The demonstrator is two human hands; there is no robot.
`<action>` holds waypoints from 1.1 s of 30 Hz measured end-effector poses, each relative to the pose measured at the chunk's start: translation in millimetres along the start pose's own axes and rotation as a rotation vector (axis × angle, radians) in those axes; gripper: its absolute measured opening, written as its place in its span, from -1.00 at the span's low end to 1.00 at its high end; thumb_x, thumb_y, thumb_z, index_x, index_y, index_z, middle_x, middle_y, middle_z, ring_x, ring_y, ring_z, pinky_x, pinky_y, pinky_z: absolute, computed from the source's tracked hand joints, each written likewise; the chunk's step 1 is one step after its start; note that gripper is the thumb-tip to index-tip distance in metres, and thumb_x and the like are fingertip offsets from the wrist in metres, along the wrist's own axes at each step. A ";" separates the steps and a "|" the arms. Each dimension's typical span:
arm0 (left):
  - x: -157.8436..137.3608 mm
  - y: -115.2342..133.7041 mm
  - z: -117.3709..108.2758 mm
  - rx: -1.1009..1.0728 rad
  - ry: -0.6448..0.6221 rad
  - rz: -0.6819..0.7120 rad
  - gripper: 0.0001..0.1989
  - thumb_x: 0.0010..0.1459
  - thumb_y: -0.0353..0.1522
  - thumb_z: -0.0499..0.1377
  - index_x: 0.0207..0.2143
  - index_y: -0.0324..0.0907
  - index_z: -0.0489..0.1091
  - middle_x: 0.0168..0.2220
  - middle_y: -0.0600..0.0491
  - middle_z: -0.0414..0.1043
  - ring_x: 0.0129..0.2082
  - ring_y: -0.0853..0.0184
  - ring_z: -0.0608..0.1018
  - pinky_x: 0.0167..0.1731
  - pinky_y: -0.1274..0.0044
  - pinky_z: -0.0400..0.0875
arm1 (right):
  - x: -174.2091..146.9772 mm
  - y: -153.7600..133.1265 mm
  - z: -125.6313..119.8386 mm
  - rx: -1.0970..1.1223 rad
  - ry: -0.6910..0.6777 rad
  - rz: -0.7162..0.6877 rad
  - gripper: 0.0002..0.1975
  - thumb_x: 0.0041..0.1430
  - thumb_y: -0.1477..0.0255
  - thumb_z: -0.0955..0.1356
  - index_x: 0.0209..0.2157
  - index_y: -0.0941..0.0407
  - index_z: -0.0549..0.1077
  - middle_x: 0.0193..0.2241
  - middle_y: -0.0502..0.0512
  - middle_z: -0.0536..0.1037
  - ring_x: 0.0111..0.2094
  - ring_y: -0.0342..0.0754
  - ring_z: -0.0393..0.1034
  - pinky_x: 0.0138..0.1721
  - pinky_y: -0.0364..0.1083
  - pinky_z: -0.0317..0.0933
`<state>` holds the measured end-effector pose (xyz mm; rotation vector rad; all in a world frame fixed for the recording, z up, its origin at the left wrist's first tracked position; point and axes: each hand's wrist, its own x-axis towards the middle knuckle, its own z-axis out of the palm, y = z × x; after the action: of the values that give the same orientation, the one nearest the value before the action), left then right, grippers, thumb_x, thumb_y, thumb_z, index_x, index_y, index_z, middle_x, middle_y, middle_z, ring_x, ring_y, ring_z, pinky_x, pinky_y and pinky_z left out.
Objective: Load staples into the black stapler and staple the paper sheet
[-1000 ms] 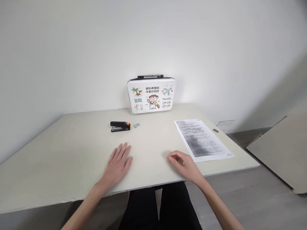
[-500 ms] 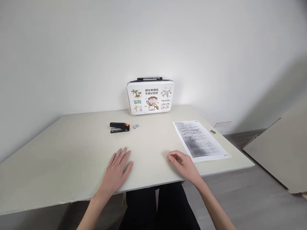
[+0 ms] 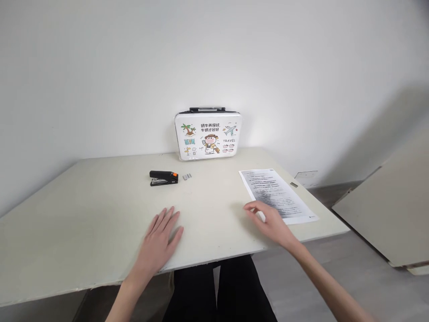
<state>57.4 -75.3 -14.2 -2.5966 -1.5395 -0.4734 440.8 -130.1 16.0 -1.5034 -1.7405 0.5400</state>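
My left hand (image 3: 157, 243) lies flat on the table with its fingers spread, holding nothing. A black stapler (image 3: 163, 178) with an orange button is on the table beyond it. Two small strips of staples (image 3: 187, 176) lie just right of the stapler. My right hand (image 3: 270, 221) is at the near left edge of a printed sheet of paper (image 3: 279, 194) and covers part of that edge. Its fingers are loosely curved, with a gap between thumb and forefinger, and no object shows in them. Whether it touches the paper I cannot tell.
A white case (image 3: 208, 136) with cartoon prints and a black handle stands upright at the back of the table (image 3: 83, 214), against the wall. A small hole (image 3: 294, 184) is near the table's right edge. A pale panel (image 3: 385, 214) stands beyond on the right.
My right hand has moved right, closer over the sheet's near left edge. My left hand stays flat on the table. The whole view has shifted slightly.
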 end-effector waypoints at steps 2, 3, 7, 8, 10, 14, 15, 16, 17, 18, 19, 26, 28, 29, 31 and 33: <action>-0.2 -0.5 1.1 -0.005 0.002 -0.007 -0.41 0.47 -0.06 -0.07 0.40 -0.09 0.26 0.46 0.01 0.12 0.46 0.07 0.18 0.43 0.13 0.11 | 11.7 20.7 -19.7 -0.099 0.043 -0.022 -0.64 0.43 0.10 0.24 0.01 -0.01 0.51 0.08 0.16 0.59 0.01 0.14 0.52 0.04 0.12 0.41; -0.3 -0.8 1.6 -0.007 0.004 -0.009 -0.41 0.47 -0.06 -0.07 0.40 -0.08 0.26 0.46 0.01 0.12 0.47 0.07 0.18 0.43 0.12 0.11 | 18.4 32.7 -29.1 -0.137 0.052 -0.018 -0.61 0.42 0.08 0.24 0.07 -0.02 0.49 0.15 0.16 0.56 0.11 0.17 0.48 0.12 0.15 0.37; -0.7 -1.3 2.9 -0.011 0.013 -0.009 -0.42 0.46 -0.06 -0.07 0.39 -0.06 0.27 0.46 0.03 0.14 0.47 0.08 0.18 0.43 0.13 0.11 | 43.1 80.0 -57.1 -0.307 0.030 0.060 -0.41 0.43 -0.03 0.18 0.30 -0.02 0.38 0.37 0.14 0.36 0.39 0.19 0.21 0.37 0.19 0.16; -0.8 -1.3 3.0 -0.012 0.015 -0.010 -0.42 0.46 -0.06 -0.07 0.39 -0.07 0.27 0.46 0.03 0.14 0.47 0.08 0.18 0.43 0.14 0.11 | 47.4 89.5 -60.7 -0.348 -0.004 0.067 -0.36 0.44 -0.05 0.15 0.35 -0.01 0.34 0.42 0.13 0.28 0.44 0.19 0.10 0.42 0.19 0.07; -0.9 -1.1 2.9 -0.014 0.016 -0.011 -0.42 0.46 -0.06 -0.07 0.39 -0.07 0.27 0.46 0.03 0.14 0.47 0.08 0.18 0.43 0.14 0.12 | 52.8 104.4 -63.6 -0.423 -0.087 0.068 -0.28 0.44 -0.08 0.10 0.44 -0.02 0.22 0.49 0.08 0.11 0.51 0.20 -0.12 0.48 0.22 -0.11; -1.1 -0.5 2.0 -0.003 0.008 -0.007 -0.42 0.47 -0.07 -0.07 0.39 -0.11 0.27 0.46 0.01 0.13 0.47 0.07 0.17 0.43 0.13 0.11 | 53.5 118.1 -57.1 -0.524 -0.238 0.080 -0.25 0.44 -0.13 0.06 0.51 -0.12 0.03 0.53 -0.06 -0.11 0.54 0.21 -0.38 0.50 0.29 -0.35; -1.2 -0.4 1.7 -0.001 0.003 -0.007 -0.41 0.47 -0.07 -0.08 0.39 -0.13 0.27 0.46 0.00 0.13 0.47 0.07 0.18 0.43 0.13 0.11 | 52.4 119.0 -54.3 -0.546 -0.255 0.083 -0.26 0.44 -0.13 0.05 0.51 -0.14 0.02 0.53 -0.08 -0.13 0.54 0.21 -0.38 0.50 0.29 -0.37; -1.3 -0.2 1.5 0.001 0.000 -0.006 -0.41 0.47 -0.07 -0.08 0.39 -0.14 0.28 0.46 -0.02 0.13 0.47 0.07 0.18 0.43 0.13 0.11 | 51.1 119.2 -51.4 -0.569 -0.263 0.084 -0.26 0.44 -0.13 0.04 0.51 -0.14 0.02 0.53 -0.09 -0.14 0.54 0.20 -0.38 0.50 0.29 -0.38; -1.4 0.0 1.4 0.000 0.000 -0.005 -0.40 0.47 -0.07 -0.08 0.38 -0.16 0.28 0.46 -0.03 0.13 0.46 0.06 0.18 0.43 0.12 0.11 | 49.7 118.7 -48.5 -0.592 -0.263 0.084 -0.26 0.44 -0.13 0.04 0.51 -0.15 0.01 0.53 -0.10 -0.15 0.54 0.20 -0.38 0.50 0.30 -0.38; -1.5 0.1 1.4 -0.004 0.003 -0.004 -0.40 0.47 -0.07 -0.08 0.38 -0.16 0.29 0.46 -0.03 0.13 0.46 0.06 0.18 0.43 0.12 0.11 | 48.0 117.6 -45.5 -0.611 -0.257 0.082 -0.26 0.44 -0.13 0.03 0.51 -0.15 0.01 0.53 -0.10 -0.16 0.54 0.20 -0.37 0.50 0.30 -0.37; -1.6 0.2 1.7 -0.008 0.012 -0.003 -0.41 0.47 -0.07 -0.08 0.37 -0.16 0.29 0.46 -0.03 0.14 0.46 0.06 0.19 0.43 0.11 0.11 | 46.2 115.7 -42.4 -0.626 -0.250 0.077 -0.27 0.44 -0.13 0.03 0.51 -0.15 0.01 0.53 -0.11 -0.16 0.54 0.20 -0.36 0.50 0.30 -0.37; -1.3 -0.6 6.3 -0.008 0.034 -0.008 -0.40 0.46 -0.06 -0.09 0.36 -0.15 0.31 0.44 -0.04 0.16 0.46 0.08 0.20 0.44 0.13 0.09 | 26.6 75.5 -8.1 -0.617 -0.245 -0.010 -0.31 0.47 -0.09 0.06 0.50 -0.18 0.00 0.53 -0.10 -0.15 0.54 0.17 -0.37 0.50 0.30 -0.38; -1.0 -0.6 7.0 -0.010 0.039 -0.006 -0.40 0.46 -0.06 -0.09 0.36 -0.15 0.31 0.45 -0.04 0.16 0.46 0.08 0.20 0.44 0.13 0.08 | 20.5 54.8 6.6 -0.564 -0.253 -0.052 -0.32 0.47 -0.08 0.09 0.50 -0.19 0.00 0.53 -0.11 -0.15 0.54 0.17 -0.40 0.50 0.32 -0.39; -0.8 -0.5 7.0 -0.013 0.044 -0.007 -0.41 0.46 -0.06 -0.09 0.36 -0.14 0.31 0.45 -0.03 0.16 0.46 0.08 0.20 0.44 0.13 0.08 | 17.9 43.5 14.3 -0.533 -0.256 -0.074 -0.33 0.47 -0.08 0.10 0.50 -0.21 0.01 0.53 -0.12 -0.15 0.54 0.18 -0.40 0.49 0.33 -0.40; -0.3 0.0 6.7 -0.018 0.052 -0.009 -0.41 0.46 -0.06 -0.08 0.35 -0.14 0.32 0.44 -0.03 0.17 0.46 0.07 0.20 0.43 0.13 0.10 | 13.9 20.3 30.3 -0.477 -0.262 -0.105 -0.34 0.47 -0.07 0.13 0.49 -0.23 0.01 0.53 -0.13 -0.16 0.54 0.19 -0.41 0.49 0.34 -0.43; 0.1 0.4 6.1 -0.018 0.052 -0.006 -0.41 0.46 -0.06 -0.08 0.35 -0.15 0.32 0.44 -0.04 0.18 0.46 0.06 0.20 0.43 0.12 0.10 | 11.3 -1.8 47.3 -0.428 -0.286 -0.118 -0.32 0.47 -0.08 0.12 0.50 -0.22 -0.01 0.53 -0.15 -0.20 0.54 0.19 -0.45 0.49 0.34 -0.48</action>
<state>59.1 -74.0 -19.9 -2.5722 -1.5342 -0.5539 403.2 -112.1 -9.1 -1.6557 -2.2617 0.3466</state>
